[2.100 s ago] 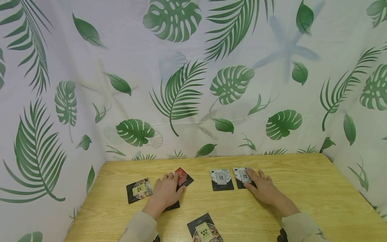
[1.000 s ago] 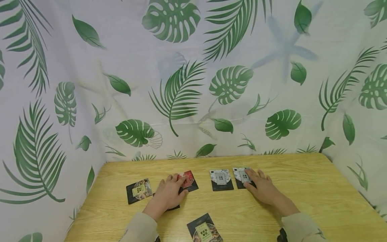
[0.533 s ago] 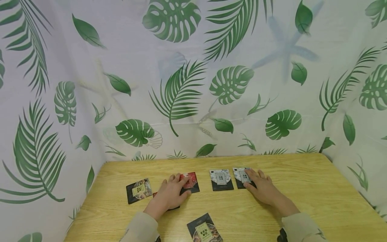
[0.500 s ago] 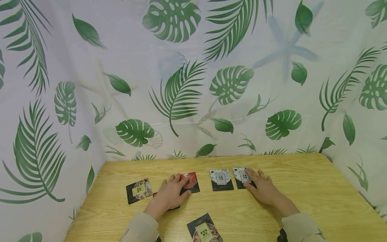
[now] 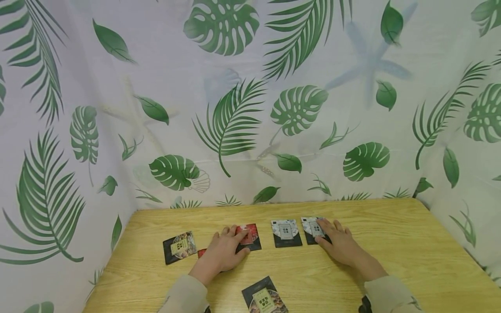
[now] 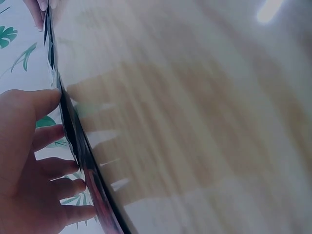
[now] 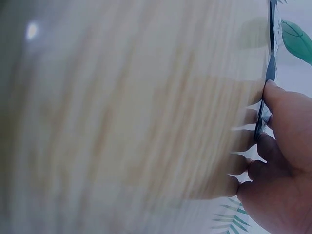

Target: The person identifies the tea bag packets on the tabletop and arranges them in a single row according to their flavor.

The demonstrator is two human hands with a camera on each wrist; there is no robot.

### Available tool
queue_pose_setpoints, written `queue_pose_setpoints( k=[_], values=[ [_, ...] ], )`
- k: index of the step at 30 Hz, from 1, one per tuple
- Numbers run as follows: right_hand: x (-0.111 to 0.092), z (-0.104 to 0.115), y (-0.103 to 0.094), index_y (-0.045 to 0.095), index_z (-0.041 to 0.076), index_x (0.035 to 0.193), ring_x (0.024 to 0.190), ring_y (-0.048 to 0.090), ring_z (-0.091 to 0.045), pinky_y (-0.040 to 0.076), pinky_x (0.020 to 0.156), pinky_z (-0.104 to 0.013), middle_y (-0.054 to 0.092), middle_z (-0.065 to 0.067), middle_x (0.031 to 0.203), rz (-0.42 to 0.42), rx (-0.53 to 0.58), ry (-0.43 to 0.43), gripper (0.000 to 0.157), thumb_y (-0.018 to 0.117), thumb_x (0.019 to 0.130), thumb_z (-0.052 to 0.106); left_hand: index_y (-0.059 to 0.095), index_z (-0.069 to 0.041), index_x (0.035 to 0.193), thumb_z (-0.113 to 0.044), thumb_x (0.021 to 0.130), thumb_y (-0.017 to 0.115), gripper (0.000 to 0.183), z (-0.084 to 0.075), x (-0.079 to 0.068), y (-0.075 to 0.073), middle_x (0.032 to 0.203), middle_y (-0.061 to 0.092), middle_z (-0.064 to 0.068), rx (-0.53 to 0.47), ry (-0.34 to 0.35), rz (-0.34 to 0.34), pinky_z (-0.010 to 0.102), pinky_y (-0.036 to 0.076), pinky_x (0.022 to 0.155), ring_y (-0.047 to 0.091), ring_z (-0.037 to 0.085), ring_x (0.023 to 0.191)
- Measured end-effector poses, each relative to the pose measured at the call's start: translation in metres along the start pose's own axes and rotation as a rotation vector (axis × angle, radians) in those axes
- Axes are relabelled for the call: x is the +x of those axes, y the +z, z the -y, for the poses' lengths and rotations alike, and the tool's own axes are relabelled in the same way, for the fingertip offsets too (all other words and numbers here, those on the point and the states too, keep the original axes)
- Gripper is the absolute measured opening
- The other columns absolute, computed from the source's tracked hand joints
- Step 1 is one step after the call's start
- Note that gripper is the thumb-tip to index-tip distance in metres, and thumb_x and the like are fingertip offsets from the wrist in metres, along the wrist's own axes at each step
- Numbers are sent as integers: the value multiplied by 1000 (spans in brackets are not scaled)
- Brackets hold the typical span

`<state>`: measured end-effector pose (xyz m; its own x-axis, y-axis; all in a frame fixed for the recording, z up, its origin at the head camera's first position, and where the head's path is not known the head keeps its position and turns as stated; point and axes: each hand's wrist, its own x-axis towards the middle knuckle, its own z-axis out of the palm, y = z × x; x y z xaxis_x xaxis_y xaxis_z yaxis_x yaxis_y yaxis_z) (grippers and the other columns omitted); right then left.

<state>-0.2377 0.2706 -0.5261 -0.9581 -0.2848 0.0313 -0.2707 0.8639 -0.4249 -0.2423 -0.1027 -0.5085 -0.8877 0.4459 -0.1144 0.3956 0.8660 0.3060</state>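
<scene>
My left hand [image 5: 223, 253] lies with spread fingers on a flat red-and-black sachet [image 5: 253, 240]; its index finger reaches across the red part. Under the wrist and palm, another red-and-black sachet [image 5: 201, 252] is mostly hidden. My right hand [image 5: 341, 245] rests its fingertips on a white-and-black sachet [image 5: 312, 227], covering its right side. A matching white-and-black sachet [image 5: 287, 233] lies just to the left of that one. In the left wrist view, the thumb and fingertips meet the sachet's surface [image 6: 73, 124] against the wood. The right wrist view shows fingertips along a thin sachet edge [image 7: 267, 92].
A black sachet with a yellow label [image 5: 180, 247] lies at the left. Another like it [image 5: 266, 298] lies tilted near the front, cut off by the frame. The wooden table [image 5: 407, 243] backs onto a leaf-print cloth [image 5: 250, 130].
My left hand has slid the red-and-black sachet to the right and turned it straighter, towards the white-and-black ones. More of the sachet under the wrist shows on its left. The right hand stays put.
</scene>
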Motion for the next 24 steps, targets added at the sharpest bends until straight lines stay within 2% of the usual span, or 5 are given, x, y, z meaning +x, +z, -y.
queue_pose_setpoints(
  k=[10,24],
  values=[
    [2,-4,5,38,-3,161,150,23,-66,21,113,-86,36,-34,163,-1,2,6,65,57,110,32,42,-24,164,-50,108,54,62,-5,3,2,169,35,24,-10,-7,16,70,31,123,32,48,156],
    [1,-1,3,39,-3,160,150,24,-66,22,113,-85,36,-34,163,-6,-4,10,66,57,110,34,42,-24,164,-49,108,56,63,-10,6,3,169,36,23,-4,7,12,69,31,123,33,47,156]
  ],
)
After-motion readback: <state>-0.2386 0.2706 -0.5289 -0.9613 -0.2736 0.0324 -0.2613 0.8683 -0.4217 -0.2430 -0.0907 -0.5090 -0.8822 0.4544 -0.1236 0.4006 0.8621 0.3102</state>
